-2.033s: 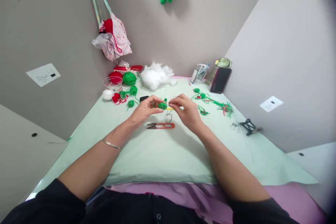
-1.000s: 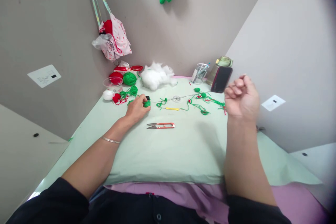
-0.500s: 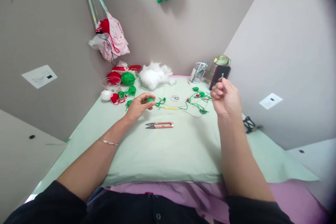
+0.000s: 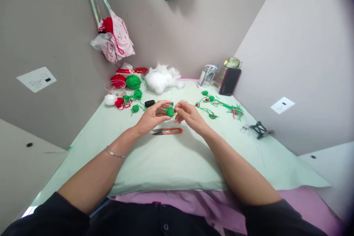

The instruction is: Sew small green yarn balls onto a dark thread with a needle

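Note:
My left hand (image 4: pixel 151 118) has its fingers curled around a small green crocheted ball (image 4: pixel 169 112) above the table. Close on its right, my right hand (image 4: pixel 190 115) is closed in a pinch near the ball; what its fingertips hold is too small to make out. Just below the hands lie orange-handled thread snips (image 4: pixel 173 131), blades pointing left. Part of a yellow tool (image 4: pixel 175 114) shows between the hands, mostly hidden. A black spool-like object (image 4: pixel 149 103) rests behind my left hand.
White stuffing (image 4: pixel 163 80) is piled at the back. Left of it are a green yarn ball (image 4: pixel 133 81) and a clear tub (image 4: pixel 114 89). Green crocheted pieces (image 4: pixel 212 116) and yarn scraps (image 4: pixel 235 110) lie right. A phone (image 4: pixel 230 82) leans at the back; a black stand (image 4: pixel 260 130) sits at the right.
My right hand has come down and left from its raised place before the phone to beside the green ball. My left hand has shifted slightly right, still holding the ball.

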Available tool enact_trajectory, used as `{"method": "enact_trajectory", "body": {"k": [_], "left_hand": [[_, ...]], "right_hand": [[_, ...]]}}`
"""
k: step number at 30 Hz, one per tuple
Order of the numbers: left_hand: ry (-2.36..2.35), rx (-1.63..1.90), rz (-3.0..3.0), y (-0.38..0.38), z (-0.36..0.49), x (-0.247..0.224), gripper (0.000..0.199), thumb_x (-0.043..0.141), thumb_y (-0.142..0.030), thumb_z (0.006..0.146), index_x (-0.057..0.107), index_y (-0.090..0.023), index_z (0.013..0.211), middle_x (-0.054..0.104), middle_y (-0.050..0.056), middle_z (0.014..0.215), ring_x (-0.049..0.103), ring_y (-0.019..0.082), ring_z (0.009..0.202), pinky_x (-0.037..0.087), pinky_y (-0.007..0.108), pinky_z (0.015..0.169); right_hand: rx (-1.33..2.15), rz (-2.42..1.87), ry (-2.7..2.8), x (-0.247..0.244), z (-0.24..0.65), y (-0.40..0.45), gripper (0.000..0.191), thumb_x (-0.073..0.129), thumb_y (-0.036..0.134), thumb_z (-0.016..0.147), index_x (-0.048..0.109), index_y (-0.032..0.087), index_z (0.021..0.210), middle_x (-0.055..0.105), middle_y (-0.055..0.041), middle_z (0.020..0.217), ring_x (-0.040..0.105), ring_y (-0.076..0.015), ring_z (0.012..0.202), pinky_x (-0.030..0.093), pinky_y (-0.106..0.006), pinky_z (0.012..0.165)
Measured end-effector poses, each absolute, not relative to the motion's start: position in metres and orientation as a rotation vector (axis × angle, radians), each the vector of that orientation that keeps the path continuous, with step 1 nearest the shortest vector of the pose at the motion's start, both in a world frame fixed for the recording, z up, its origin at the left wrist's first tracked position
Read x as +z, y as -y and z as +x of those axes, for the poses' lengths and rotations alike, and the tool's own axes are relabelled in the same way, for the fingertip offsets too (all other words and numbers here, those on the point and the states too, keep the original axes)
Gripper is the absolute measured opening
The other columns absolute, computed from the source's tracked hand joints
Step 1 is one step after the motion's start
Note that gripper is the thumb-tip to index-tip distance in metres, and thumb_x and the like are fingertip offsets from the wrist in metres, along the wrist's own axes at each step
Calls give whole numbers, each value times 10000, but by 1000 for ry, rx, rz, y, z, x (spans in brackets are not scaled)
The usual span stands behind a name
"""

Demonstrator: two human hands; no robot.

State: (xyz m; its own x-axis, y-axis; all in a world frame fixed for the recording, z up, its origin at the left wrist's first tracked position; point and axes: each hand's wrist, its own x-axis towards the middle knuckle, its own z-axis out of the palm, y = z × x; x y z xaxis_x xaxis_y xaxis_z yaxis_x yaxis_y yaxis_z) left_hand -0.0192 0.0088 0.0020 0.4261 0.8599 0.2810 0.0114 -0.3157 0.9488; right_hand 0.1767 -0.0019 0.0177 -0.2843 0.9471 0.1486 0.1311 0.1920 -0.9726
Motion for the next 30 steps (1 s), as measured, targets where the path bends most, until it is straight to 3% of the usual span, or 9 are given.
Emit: {"method": "enact_trajectory", "body": {"k": [9, 17, 24, 27, 30], "left_hand": [[-873, 1164, 1822, -11, -21, -4, 450, 706, -223, 764, 629, -248, 1206, 618, 53, 1232, 607, 193, 1053, 490, 355, 992], [-834, 1304, 1563, -16, -20, 0, 380, 769, -304, 749, 631, -177, 1079, 661, 67, 1087, 642, 173, 915, 522, 321, 863], [-675, 1258, 1239, -18, -25, 8, 364, 779, -332, 762, 655, -177, 1067, 683, 43, 1036, 670, 170, 915, 512, 370, 946], [-653, 1264, 1171, -19, -25, 9, 342, 803, -311, 737, 676, -182, 1027, 695, 32, 1019, 658, 149, 902, 511, 347, 944], [-636, 1273, 1122, -19, -24, 11, 344, 827, -301, 705, 675, -175, 987, 698, 29, 1002, 649, 147, 913, 509, 351, 950]], "right_hand": [[978, -932, 1589, 35, 178, 12, 247, 597, 429, 896, 540, 195, 844, 634, 9, 696, 578, -106, 574, 485, -256, 571], [1209, -832, 1672, 31, 164, 24, 287, 616, 467, 898, 557, 188, 868, 690, -26, 793, 661, -128, 660, 558, -284, 649], [1381, -800, 1746, 31, 165, 26, 298, 619, 479, 895, 576, 184, 890, 713, -44, 855, 672, -134, 692, 563, -281, 663], [1280, -795, 1789, 32, 165, 27, 260, 626, 446, 893, 633, 187, 889, 686, -50, 926, 628, -116, 656, 529, -254, 589], [964, -810, 1807, 34, 166, 28, 207, 636, 405, 892, 679, 203, 884, 651, -67, 1025, 607, -125, 736, 520, -258, 607]]}}
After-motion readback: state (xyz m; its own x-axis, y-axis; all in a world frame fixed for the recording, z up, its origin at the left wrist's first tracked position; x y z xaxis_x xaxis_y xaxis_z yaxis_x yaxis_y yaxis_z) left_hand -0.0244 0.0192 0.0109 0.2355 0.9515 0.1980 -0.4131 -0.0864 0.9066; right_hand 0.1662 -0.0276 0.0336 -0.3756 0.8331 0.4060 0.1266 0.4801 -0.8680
